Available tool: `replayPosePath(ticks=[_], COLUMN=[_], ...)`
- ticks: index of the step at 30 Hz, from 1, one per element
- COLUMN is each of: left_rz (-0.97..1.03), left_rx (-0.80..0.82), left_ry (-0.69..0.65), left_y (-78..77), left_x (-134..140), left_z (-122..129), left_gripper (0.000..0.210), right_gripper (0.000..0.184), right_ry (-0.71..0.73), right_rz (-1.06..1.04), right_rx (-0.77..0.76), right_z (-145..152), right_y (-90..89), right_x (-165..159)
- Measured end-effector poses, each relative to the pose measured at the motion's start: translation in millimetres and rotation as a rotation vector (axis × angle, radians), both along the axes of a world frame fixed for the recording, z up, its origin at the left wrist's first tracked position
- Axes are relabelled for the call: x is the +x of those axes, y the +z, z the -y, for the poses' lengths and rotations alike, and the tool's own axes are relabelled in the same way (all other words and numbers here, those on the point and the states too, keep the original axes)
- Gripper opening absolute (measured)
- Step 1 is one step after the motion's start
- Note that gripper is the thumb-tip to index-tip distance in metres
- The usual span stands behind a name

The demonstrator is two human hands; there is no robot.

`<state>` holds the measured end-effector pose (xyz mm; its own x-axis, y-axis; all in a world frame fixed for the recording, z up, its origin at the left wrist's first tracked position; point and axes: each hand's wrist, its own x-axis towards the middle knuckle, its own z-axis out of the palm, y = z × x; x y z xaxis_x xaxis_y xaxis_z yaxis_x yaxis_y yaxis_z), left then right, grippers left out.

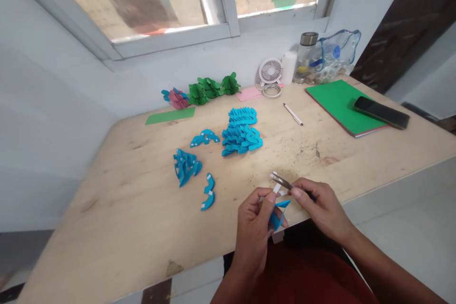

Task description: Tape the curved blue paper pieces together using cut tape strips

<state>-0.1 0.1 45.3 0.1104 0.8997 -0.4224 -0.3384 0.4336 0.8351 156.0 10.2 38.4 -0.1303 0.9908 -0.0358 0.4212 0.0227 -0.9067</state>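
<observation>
My left hand [254,218] is closed near the table's front edge, pinching a narrow white strip [277,187] between thumb and finger. A folded blue paper piece [277,217] is held in the same hand, lower down. In my right hand [317,202] is a small pair of scissors [281,180], its blades against the upper end of the strip. Whether the blades are parted is too small to tell. To the left lie a wavy blue paper cutout [208,192] with white patches, a folded blue paper cluster [187,166] and another patched blue piece [204,138].
Stacked blue paper shapes [242,135] occupy the table's middle. Green paper shapes [210,89], a small fan [270,72], a tape roll [271,90] and a bottle [305,57] line the wall. A pen [293,114], green folder [335,102] and phone [381,112] lie rightward.
</observation>
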Motion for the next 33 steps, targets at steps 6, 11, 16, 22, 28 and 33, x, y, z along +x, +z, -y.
replayPosePath(ticks=[6, 11, 16, 22, 28, 33], left_rz=[0.013, 0.005, -0.014, -0.045, -0.064, -0.066], left_rx=[0.014, 0.038, 0.043, 0.061, 0.05, 0.026], left_ry=[0.007, -0.007, -0.02, 0.001, 0.041, 0.088], left_y=[-1.1, -3.4, -2.8, -0.2, 1.1, -0.4], left_x=[-0.2, 1.6, 3.2, 6.5, 9.5, 10.0], left_z=[-0.1, -1.0, -1.3, -3.0, -4.5, -6.4], left_gripper=[0.025, 0.024, 0.025, 0.026, 0.029, 0.03], right_gripper=[0.039, 0.041, 0.046, 0.051, 0.049, 0.045], right_ry=[0.023, 0.025, -0.019, 0.02, 0.017, 0.007], right_rz=[-0.003, -0.039, -0.162, -0.257, -0.21, -0.13], right_rx=[0.009, -0.002, -0.058, -0.163, -0.112, -0.016], right_z=[-0.5, -1.0, -1.2, -1.3, -0.5, 1.0], right_y=[0.5, 1.9, 1.9, -2.4, -0.2, 3.1], right_x=[-1.1, -1.5, -3.7, -4.1, -6.6, -9.0])
